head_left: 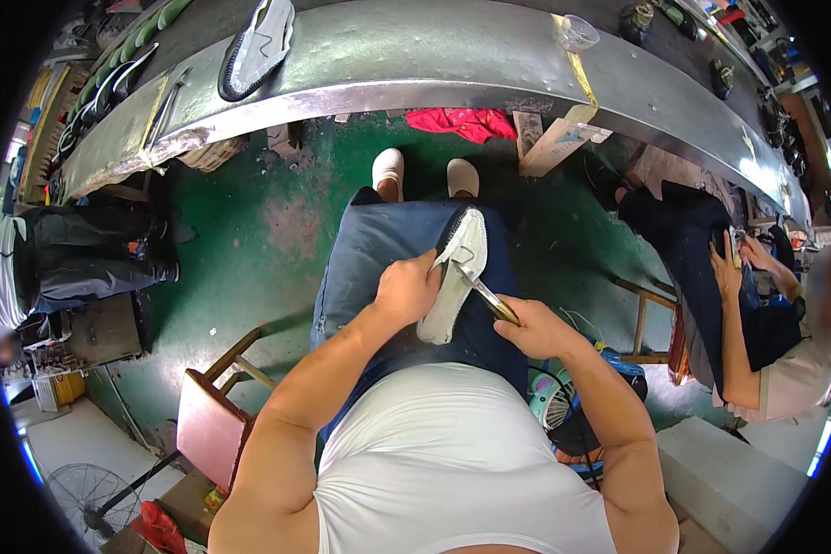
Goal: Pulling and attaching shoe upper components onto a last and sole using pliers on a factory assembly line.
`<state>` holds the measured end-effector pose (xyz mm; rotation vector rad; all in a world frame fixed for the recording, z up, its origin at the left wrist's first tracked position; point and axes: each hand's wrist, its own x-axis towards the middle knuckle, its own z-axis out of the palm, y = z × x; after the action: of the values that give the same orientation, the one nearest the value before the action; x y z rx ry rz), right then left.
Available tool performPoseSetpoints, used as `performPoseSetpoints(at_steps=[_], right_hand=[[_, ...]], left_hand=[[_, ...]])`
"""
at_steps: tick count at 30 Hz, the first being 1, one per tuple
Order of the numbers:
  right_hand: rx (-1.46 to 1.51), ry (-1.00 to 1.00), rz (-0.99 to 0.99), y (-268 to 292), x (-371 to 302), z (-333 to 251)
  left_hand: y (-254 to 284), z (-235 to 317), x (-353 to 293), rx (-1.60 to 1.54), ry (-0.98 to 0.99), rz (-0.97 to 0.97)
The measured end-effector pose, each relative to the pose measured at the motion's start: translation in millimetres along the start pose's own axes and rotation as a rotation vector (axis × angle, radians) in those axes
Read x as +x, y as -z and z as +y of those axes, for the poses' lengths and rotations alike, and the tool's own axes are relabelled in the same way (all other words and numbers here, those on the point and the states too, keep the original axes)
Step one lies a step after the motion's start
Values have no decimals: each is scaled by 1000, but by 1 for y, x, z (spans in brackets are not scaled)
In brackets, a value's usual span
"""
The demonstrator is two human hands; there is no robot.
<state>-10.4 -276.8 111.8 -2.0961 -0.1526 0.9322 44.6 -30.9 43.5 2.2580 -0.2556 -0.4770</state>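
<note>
A pale grey-white shoe (451, 309), unfinished, with a dark stitched edge along its toe, lies sole side up across my lap. My left hand (408, 288) is closed on its left side, with the thumb and fingers near the middle of the shoe. In my right hand (534, 327) are metal pliers (483, 288) with a brass-coloured handle. Their tip touches the shoe's underside or its inner edge; exactly what the jaws grip is too small to tell. A thin dark curved line shows on the underside near the toe.
Ahead runs a metal-topped bench (434, 51) with another shoe (260, 51) and a clear plastic cup (577, 33) on it. A pink-topped stool (210, 429) and a fan (90, 494) stand at the left. Co-workers sit at the right and stand at the left.
</note>
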Motion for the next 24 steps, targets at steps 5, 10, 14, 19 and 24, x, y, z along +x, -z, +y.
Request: performPoseSetpoints(at_steps=[5, 10, 14, 19, 24], right_hand=[[110, -130, -163, 22, 22, -7], [-2, -263, -327, 53, 41, -33], [-356, -51, -160, 30, 51, -44], [-17, -200, -35, -9, 55, -27], [264, -155, 180, -59, 61, 5]], left_hand=[[-10, 11, -7, 270, -71, 185], [-6, 23, -14, 220, -71, 183], [-37, -41, 7, -704, 250, 338], [-22, -35, 12, -1421, 432, -192], [-18, -27, 19, -1263, 418, -153]])
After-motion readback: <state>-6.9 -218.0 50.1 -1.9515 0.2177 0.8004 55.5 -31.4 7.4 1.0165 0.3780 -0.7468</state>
